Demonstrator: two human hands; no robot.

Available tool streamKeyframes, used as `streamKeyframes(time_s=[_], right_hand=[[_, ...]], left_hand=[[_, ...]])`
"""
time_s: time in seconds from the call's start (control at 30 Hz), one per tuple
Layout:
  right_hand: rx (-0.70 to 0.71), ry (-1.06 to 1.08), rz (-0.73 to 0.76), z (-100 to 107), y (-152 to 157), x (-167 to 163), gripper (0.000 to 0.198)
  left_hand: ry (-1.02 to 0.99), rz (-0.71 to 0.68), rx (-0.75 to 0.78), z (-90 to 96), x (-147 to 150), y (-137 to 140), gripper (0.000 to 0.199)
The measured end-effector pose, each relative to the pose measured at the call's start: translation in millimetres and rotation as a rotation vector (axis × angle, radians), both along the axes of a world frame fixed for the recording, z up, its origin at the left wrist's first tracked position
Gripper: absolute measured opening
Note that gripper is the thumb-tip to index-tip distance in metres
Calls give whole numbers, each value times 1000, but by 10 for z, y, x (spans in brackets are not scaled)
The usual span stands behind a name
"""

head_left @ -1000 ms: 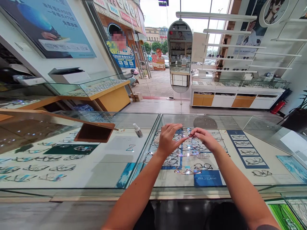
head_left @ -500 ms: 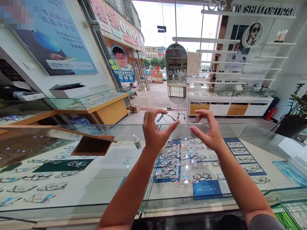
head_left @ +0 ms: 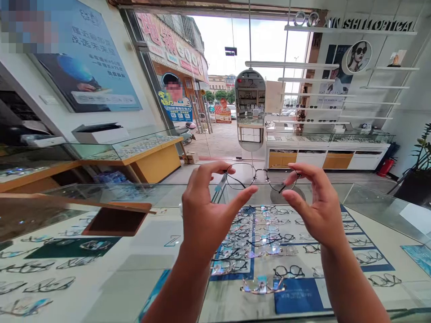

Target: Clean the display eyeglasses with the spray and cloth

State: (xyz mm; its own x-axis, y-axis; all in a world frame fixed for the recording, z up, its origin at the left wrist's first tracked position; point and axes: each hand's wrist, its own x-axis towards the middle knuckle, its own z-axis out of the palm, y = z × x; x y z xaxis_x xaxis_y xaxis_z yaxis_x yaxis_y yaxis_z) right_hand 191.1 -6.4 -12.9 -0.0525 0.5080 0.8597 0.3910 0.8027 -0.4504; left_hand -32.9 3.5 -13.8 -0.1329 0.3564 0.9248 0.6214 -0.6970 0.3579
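A pair of thin dark-rimmed round eyeglasses (head_left: 261, 170) is held up above the glass counter, its two lenses side by side. My left hand (head_left: 212, 206) grips its left edge with the fingers, the thumb reaching under the left lens. At the right edge, my right hand (head_left: 316, 202) pinches the frame near the hinge, thumb below. The folded temples show behind the lenses. Beneath the hands lie rows of eyeglass frames (head_left: 269, 240) in the display case, seen through the glass top.
A brown wooden tray (head_left: 116, 220) rests on the counter at the left. A blue card (head_left: 299, 296) lies in the case near the front. Beyond the counter stand an oval mirror (head_left: 251, 112), a white display cabinet (head_left: 323, 157) and a potted plant (head_left: 420, 157) at right.
Both hands and the eyeglasses have come closer to the camera, and the hands are farther apart in view. The view has tilted upward and moved closer to the counter.
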Motion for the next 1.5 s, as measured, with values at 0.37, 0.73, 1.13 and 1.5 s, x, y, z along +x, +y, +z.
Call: streamKeyframes(time_s=[0.37, 0.73, 1.13, 1.5], right_hand=[[-9, -18, -26, 80, 9, 86, 39], [5, -62, -54, 95, 2, 98, 42], [83, -125, -243, 150, -56, 78, 38], [43, -53, -220, 118, -69, 54, 36]], left_hand=[[60, -68, -40, 85, -68, -106, 40], [85, -21, 30, 75, -43, -59, 39], [95, 6, 24, 73, -28, -57, 40], [68, -13, 28, 62, -15, -70, 39]])
